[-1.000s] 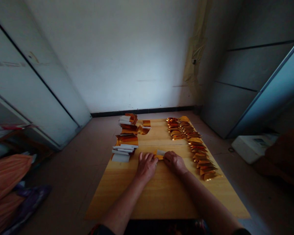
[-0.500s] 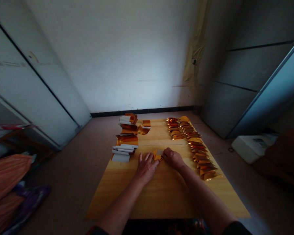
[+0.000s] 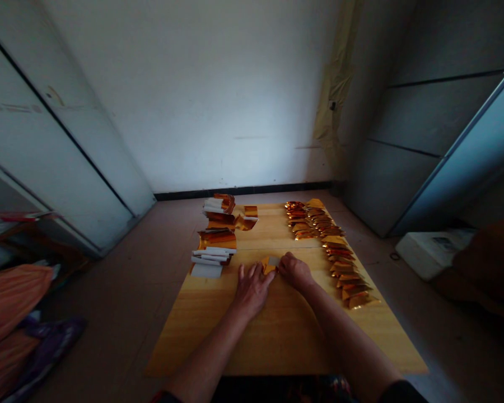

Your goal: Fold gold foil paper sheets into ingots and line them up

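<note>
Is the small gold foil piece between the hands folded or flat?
Folded: the gold foil piece bends around a pale paper square.

Left forearm (image 3: 208, 350) and right forearm (image 3: 348, 336) are extended forward, angled inward. Left hand (image 3: 252, 290) is held palm down, fingers spread; right hand (image 3: 296, 271) is curled, just beside it.

Foil piece (image 3: 269, 265) between left hand (image 3: 252, 290) and right hand (image 3: 294, 271) on the desk (image 3: 273, 341); foil packets (image 3: 336, 252) in a row at right, paper stack (image 3: 205, 263) at left.

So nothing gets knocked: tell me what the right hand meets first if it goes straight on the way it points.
The right hand would meet the small folded gold foil piece first; its fingers may already touch it, as depth is unclear.
</note>
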